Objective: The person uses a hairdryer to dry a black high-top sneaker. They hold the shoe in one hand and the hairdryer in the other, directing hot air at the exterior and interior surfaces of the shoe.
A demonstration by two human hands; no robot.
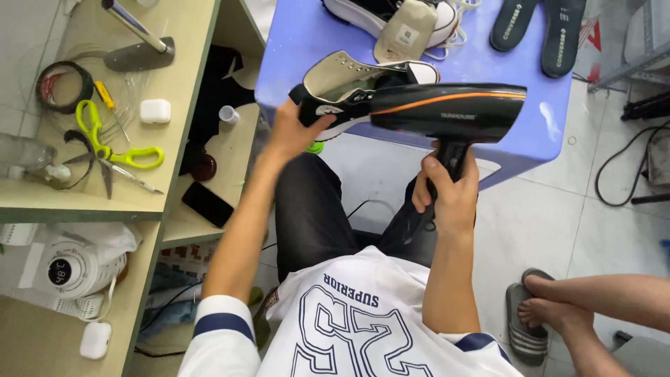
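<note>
My left hand [296,129] grips a black and white high-top sneaker [349,87] by its heel, holding it over the edge of a purple plastic stool [300,42]. In my right hand [447,188] is the handle of a black hair dryer [447,108] with an orange stripe, its nozzle pointing left at the sneaker's opening. The sneaker's beige lining faces up. A second sneaker [391,17] lies at the stool's far side, and two dark insoles [541,28] rest at its right.
A wooden shelf [181,84] on the left carries green-handled scissors [115,143], a tape roll [64,85], a small white case [155,110] and a black phone [207,204]. Another person's sandalled feet [544,307] are at lower right. Cables [628,167] lie on the tiled floor.
</note>
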